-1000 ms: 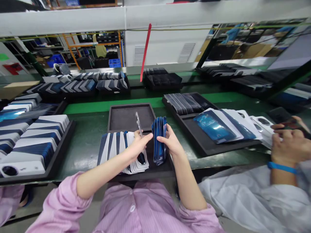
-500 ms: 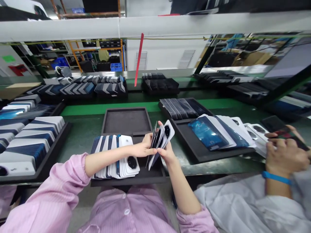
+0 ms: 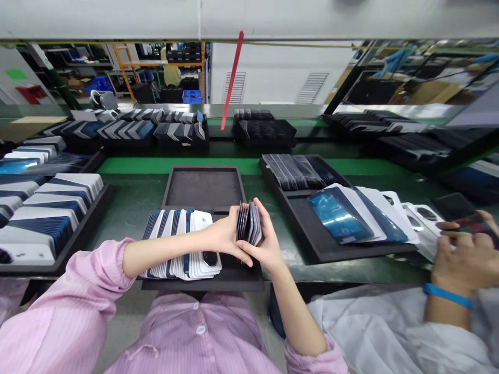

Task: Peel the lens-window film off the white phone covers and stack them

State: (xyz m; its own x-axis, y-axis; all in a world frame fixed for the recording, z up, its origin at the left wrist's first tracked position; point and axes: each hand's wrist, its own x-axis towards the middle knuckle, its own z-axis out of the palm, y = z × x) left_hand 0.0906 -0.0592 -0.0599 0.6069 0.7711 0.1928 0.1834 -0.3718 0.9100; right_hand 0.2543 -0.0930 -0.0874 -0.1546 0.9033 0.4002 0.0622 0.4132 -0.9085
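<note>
Both my hands meet over the near end of a black foam tray (image 3: pixel 202 189). My left hand (image 3: pixel 223 236) and my right hand (image 3: pixel 265 240) are closed together around a stack of phone back covers (image 3: pixel 248 224), held on edge between them. Just left of my hands, a fanned row of white and blue covers (image 3: pixel 177 248) lies in the tray's near compartment. The far compartment of the tray holds nothing.
A second tray (image 3: pixel 312 215) at the right holds dark covers and blue-filmed panels. A tray of white and blue covers (image 3: pixel 47 218) fills the left. A co-worker's hand (image 3: pixel 463 257) with a blue wristband (image 3: pixel 447 295) holds a dark phone part at far right. More loaded trays line the far side of the green conveyor (image 3: pixel 249 166).
The loose, fanned covers in my hands have been squared into a tight stack. Both hands have closed in around it, slightly lower over the tray.
</note>
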